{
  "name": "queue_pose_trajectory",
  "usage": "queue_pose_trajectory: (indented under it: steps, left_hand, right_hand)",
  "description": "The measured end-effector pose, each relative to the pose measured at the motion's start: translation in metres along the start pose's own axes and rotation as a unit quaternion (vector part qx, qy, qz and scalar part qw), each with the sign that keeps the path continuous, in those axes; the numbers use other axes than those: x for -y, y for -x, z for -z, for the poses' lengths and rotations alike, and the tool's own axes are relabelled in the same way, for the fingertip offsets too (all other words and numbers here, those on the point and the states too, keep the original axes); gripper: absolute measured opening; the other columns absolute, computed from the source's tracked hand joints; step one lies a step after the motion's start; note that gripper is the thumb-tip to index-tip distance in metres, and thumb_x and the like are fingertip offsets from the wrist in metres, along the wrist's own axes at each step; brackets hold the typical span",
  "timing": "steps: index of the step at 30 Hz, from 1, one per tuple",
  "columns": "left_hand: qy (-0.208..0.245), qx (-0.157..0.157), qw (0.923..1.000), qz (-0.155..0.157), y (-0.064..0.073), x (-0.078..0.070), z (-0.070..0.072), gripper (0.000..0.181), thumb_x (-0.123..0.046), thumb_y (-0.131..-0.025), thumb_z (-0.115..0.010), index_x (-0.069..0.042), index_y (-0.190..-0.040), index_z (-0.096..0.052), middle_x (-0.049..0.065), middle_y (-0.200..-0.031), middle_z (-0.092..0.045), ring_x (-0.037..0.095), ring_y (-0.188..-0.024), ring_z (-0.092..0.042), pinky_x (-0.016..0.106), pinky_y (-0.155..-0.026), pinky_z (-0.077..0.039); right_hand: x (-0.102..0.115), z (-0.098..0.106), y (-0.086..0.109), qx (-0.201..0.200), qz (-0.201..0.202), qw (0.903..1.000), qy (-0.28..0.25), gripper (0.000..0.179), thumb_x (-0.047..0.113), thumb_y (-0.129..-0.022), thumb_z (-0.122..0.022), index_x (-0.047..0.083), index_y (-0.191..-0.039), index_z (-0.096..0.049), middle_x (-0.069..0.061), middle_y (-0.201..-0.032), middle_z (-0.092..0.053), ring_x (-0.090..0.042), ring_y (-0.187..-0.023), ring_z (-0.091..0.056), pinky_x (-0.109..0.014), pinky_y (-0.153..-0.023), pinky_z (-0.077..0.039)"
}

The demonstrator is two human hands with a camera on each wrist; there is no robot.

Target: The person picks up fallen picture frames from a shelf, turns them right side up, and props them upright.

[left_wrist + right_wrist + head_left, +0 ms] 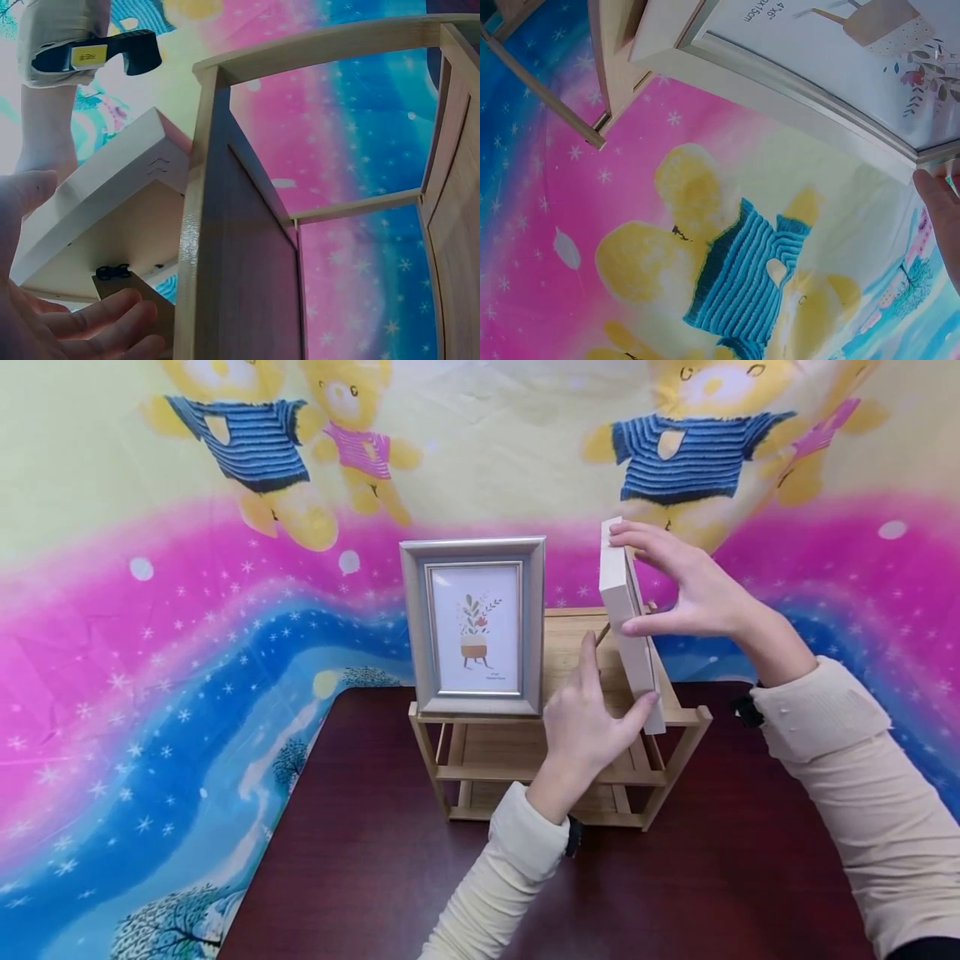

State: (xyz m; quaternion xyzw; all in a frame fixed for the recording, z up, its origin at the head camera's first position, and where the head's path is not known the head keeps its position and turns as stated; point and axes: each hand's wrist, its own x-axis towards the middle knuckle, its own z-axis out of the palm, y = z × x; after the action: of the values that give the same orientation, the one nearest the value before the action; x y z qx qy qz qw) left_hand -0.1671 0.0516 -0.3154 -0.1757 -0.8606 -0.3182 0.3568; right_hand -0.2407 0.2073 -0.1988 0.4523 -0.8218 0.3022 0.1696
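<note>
A white picture frame (633,635) stands nearly edge-on over the right part of a wooden shelf rack (573,652). My right hand (686,581) grips it near the top, fingers over the upper edge and thumb lower on the side. Lower down, my left hand (588,718) holds it with the thumb at the lower edge, fingers by the backing. The left wrist view shows a brown stand leg (139,296) folded out from the back beside those fingers. A plant print (900,37) shows in its front. A silver-grey picture frame (472,706) stands upright on the rack's left.
The rack has lower shelves with front rails (551,774) and stands on a dark red-brown table (360,827). Behind hangs a colourful cloth (480,452) printed with bears and snowflakes. The rack's right post (678,768) is close to the white frame's lower corner.
</note>
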Motion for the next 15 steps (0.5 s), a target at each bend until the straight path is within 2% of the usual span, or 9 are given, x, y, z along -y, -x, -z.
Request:
queue_pose_trajectory:
  steps: [4,6,11,15]
  left_hand:
    - [-0.009,-0.002,0.9999,0.013,-0.0022,-0.0008,-0.0032,0.097,-0.056,-0.071,-0.066,-0.008,-0.142,-0.020,0.004,-0.107,-0.063,0.016,-0.085,-0.062,0.026,-0.063,-0.049]
    - [-0.014,-0.001,0.9998,0.017,-0.0027,-0.0008,-0.0046,0.099,-0.056,-0.071,-0.066,-0.010,-0.143,-0.017,0.004,-0.107,-0.063,0.016,-0.089,-0.061,0.027,-0.066,-0.050]
    - [0.001,-0.008,0.9999,0.015,-0.0029,0.0011,-0.0068,0.103,-0.052,-0.070,-0.069,-0.009,-0.144,-0.011,0.006,-0.105,-0.063,0.017,-0.088,-0.060,0.028,-0.066,-0.049]
    - [0.020,-0.041,0.9990,-0.006,-0.0016,0.0031,-0.0101,0.106,-0.048,-0.069,-0.072,-0.007,-0.144,-0.009,0.008,-0.110,-0.061,0.017,-0.088,-0.060,0.027,-0.067,-0.049]
  right_hand:
    - [0.0010,-0.0008,-0.0010,-0.011,0.004,0.9994,0.034,0.089,0.019,-0.060,-0.085,0.006,-0.136,-0.040,-0.010,-0.143,-0.032,-0.022,-0.129,-0.031,-0.049,-0.101,-0.030]
    - [0.0015,-0.0010,-0.0011,-0.016,0.004,0.9991,0.038,0.089,0.026,-0.061,-0.084,0.005,-0.135,-0.040,-0.012,-0.143,-0.031,-0.029,-0.129,-0.030,-0.059,-0.098,-0.026]
    - [-0.0002,0.0000,-0.0023,-0.031,0.010,0.9990,0.031,0.081,0.044,-0.069,-0.075,0.003,-0.132,-0.043,-0.016,-0.141,-0.034,-0.030,-0.130,-0.026,-0.061,-0.099,-0.021]
    - [-0.0046,0.0019,-0.0031,-0.050,-0.006,0.9987,-0.012,0.062,0.045,-0.083,-0.060,0.003,-0.127,-0.049,-0.013,-0.142,-0.031,-0.024,-0.132,-0.021,-0.062,-0.101,-0.017]
